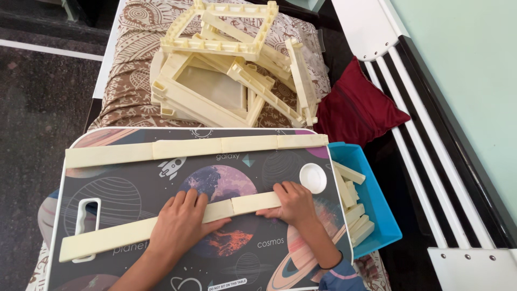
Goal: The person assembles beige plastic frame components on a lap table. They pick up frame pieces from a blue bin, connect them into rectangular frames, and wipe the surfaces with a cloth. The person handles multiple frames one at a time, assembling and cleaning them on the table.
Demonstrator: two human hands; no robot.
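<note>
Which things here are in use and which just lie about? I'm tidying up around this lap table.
In use: left hand, right hand, near strip row, far strip row, lap table, blue bin.

Lying about: frame pile, red cushion, white cap.

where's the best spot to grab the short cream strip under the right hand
Probably by its two long edges near the middle, coming from above. The short cream strip lies flat on the space-print lap table, thin and narrow, its left end butted against the long strip, and the right hand already covers its right end.
</note>
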